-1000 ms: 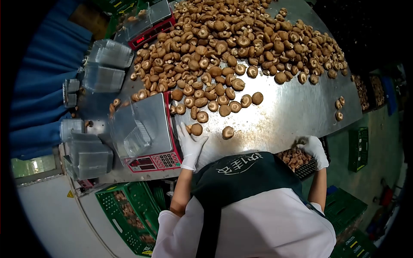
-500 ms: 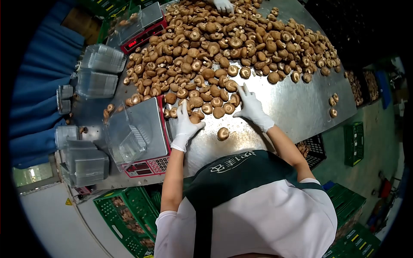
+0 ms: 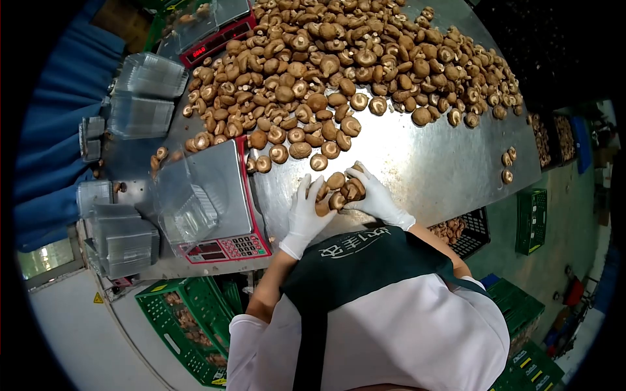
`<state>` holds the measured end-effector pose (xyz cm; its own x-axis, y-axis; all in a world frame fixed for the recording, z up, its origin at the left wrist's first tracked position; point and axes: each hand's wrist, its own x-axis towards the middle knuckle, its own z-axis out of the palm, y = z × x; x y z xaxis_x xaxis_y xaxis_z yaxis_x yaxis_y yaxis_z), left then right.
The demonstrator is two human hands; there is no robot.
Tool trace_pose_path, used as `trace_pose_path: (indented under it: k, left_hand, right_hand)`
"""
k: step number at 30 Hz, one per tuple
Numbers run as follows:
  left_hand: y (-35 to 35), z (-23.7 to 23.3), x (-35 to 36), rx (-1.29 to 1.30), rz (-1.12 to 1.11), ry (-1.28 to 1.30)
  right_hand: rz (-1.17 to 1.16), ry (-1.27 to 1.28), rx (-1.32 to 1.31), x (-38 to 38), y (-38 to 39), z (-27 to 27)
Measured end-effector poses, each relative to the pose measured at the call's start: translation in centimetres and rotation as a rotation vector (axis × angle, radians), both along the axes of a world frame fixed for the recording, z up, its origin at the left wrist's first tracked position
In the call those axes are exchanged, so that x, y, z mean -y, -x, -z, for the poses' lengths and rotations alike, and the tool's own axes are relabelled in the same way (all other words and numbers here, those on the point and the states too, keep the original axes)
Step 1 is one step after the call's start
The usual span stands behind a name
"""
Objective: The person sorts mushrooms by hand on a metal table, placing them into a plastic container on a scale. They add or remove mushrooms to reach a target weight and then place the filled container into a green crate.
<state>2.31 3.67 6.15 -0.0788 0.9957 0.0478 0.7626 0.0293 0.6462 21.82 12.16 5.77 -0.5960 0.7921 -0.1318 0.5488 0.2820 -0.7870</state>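
Note:
A big heap of brown mushrooms [image 3: 339,58] covers the far part of the steel table [image 3: 430,163]. My left hand [image 3: 306,212] and my right hand [image 3: 372,195], both in white gloves, are cupped together around a small bunch of mushrooms [image 3: 338,190] near the table's front edge. Left of my hands a red scale [image 3: 218,244] carries an open clear plastic tray [image 3: 186,199].
Stacks of clear plastic trays [image 3: 140,98] stand along the table's left side, and a second red scale [image 3: 212,32] sits at the back. Three loose mushrooms [image 3: 506,163] lie near the right edge. Green crates [image 3: 189,326] and a black crate of mushrooms [image 3: 460,234] sit below the table.
Both hands have pulled several mushrooms out of the heap's edge toward me and closed together around them. A second later than the first frame, my right hand has left the black crate.

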Motion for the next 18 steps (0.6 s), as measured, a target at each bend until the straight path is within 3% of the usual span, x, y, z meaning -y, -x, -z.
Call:
trace_pose_path:
  k: [7, 9, 10, 11, 16, 18]
  left_hand:
    - [-0.8, 1.1, 2.7, 0.321, -0.041, 0.084]
    - [-0.7, 2.8, 1.9, 0.644, -0.042, 0.104]
    - [-0.7, 3.0, 1.5, 0.645, -0.043, 0.103]
    - [-0.6, 3.1, 1.0, 0.774, -0.039, 0.157]
    - [0.0, 2.3, 0.3, 1.031, -0.057, 0.311]
    - [-0.1, 1.5, 0.1, 1.066, -0.081, 0.317]
  right_hand:
    - [0.117, 0.089, -0.179, 1.0, -0.8, 0.9]
    - [0.090, 0.205, -0.238, 0.4, -0.2, -0.8]
    - [0.065, 0.321, -0.298, 0.2, 0.1, -1.2]
    - [0.064, 0.258, -0.324, -0.1, 0.4, -0.8]
    - [-0.008, 0.407, -0.222, -3.0, 0.3, -0.7]
    - [-0.055, 0.721, -0.451, -3.6, 0.0, 0.4]
